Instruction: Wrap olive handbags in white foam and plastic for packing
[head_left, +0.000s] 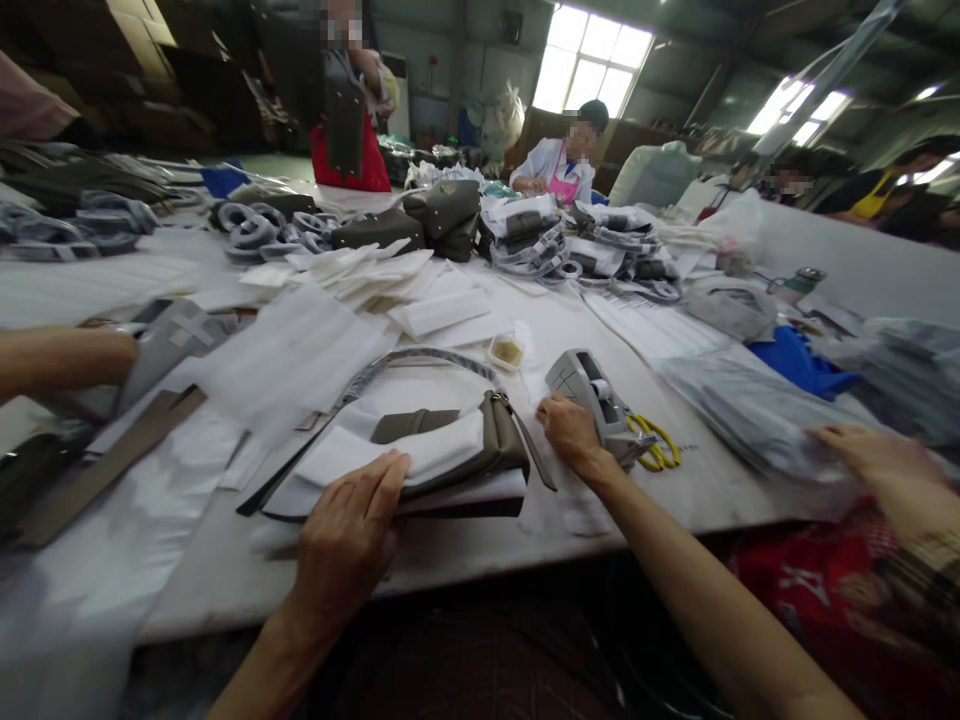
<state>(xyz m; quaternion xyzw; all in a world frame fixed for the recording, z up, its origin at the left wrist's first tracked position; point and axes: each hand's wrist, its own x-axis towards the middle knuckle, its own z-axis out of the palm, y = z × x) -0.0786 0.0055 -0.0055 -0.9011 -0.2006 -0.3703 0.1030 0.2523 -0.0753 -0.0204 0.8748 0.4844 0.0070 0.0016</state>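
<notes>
A dark olive handbag [504, 436] lies on the table in front of me, partly covered by a white foam sheet [442, 450]. Its wrapped handle [427, 356] arches behind it. My left hand [352, 520] grips the bag's near side, fingers over the foam and thumb hidden. Beside the bag, my right hand [570, 430] is closed, fingertips pinched together against the left side of a grey tape dispenser [581, 378]. What is between those fingertips, if anything, is too small to make out. Yellow-handled scissors [660, 445] lie just right of the dispenser.
Foam sheets [292, 340] spread across the left and middle. A small clear tray [506, 351] sits behind the bag. Several olive bags [442, 215] and wrapped handles [255, 228] are piled farther back. Co-workers' hands reach in at left [67, 360] and right [877, 455], the latter by plastic-wrapped goods [735, 410].
</notes>
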